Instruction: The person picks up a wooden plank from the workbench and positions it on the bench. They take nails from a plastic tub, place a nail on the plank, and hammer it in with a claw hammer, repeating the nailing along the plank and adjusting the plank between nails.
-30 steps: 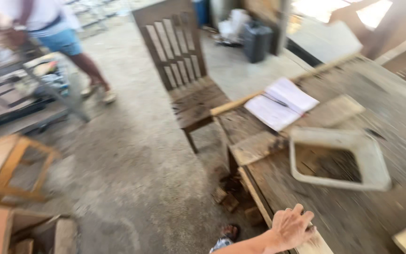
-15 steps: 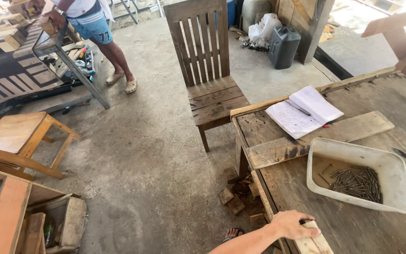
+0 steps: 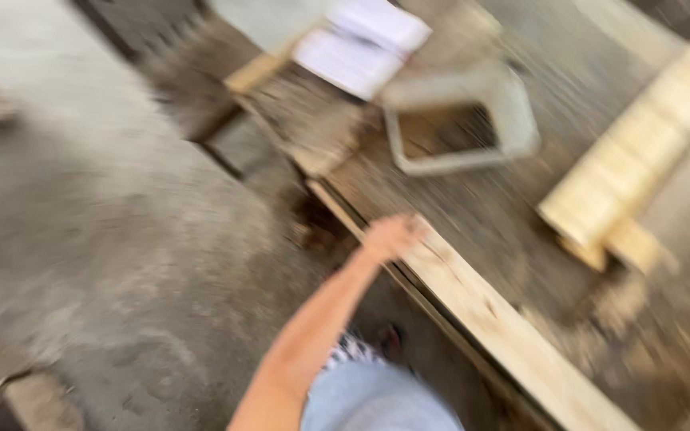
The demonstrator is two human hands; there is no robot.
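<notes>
Although the whole view is smeared by motion, a long pale wooden plank (image 3: pixel 505 323) shows along the near edge of the worktop (image 3: pixel 473 207), running from near the middle of the view down toward the lower right. Its top face is light, raw wood with a few darker marks, and its edges look straight; finer grain is lost in the blur. One hand (image 3: pixel 393 235) rests on the plank's upper end, the bare forearm reaching up to it from the lower middle. Which of the person's hands this is cannot be told for certain, though it looks like the left; whether the fingers curl around the board or only lie on it is too blurred to say. No other hand is in view.

Beyond the plank, farther back on the rough grey worktop, sits a shallow white plastic tray (image 3: pixel 513 112) with something dark inside. Just behind it lies an open notebook (image 3: pixel 361 44) with white pages. To the right, a stack of pale timber pieces (image 3: pixel 640 160) lies slantwise. Left of the worktop spreads a grey concrete floor (image 3: pixel 105 239).
</notes>
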